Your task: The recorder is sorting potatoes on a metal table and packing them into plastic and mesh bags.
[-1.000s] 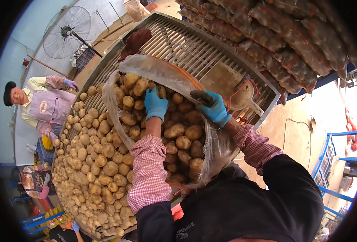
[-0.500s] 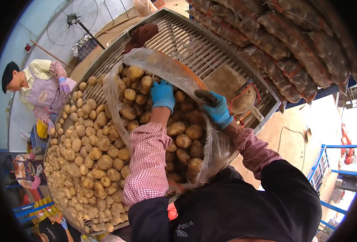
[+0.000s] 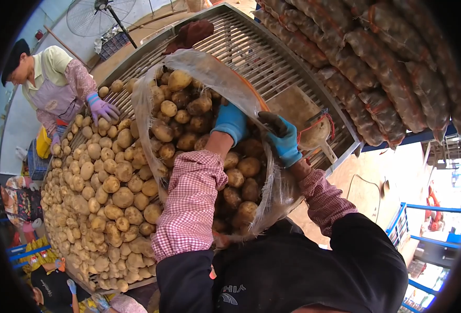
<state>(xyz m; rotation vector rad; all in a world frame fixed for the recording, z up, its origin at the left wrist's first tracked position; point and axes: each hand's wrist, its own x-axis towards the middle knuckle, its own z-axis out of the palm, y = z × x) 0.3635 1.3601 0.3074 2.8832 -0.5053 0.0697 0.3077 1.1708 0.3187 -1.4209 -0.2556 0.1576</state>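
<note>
Your blue-gloved left hand [image 3: 232,123] reaches, partly hidden, among potatoes [image 3: 248,166] in a clear plastic sack [image 3: 280,194]; your right hand [image 3: 283,140] touches the sack's rim. Loose potatoes [image 3: 111,184] spread along the slatted counter's [image 3: 241,44] left edge, beside a co-worker [image 3: 58,96]; a scoop [image 3: 315,134] lies near its right corner.

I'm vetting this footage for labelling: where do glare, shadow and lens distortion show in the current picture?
Head view: the floor at right looks partly washed out; head view: potatoes in the bag around the left hand are shadowed; head view: the slatted table bows along its edges.
</note>
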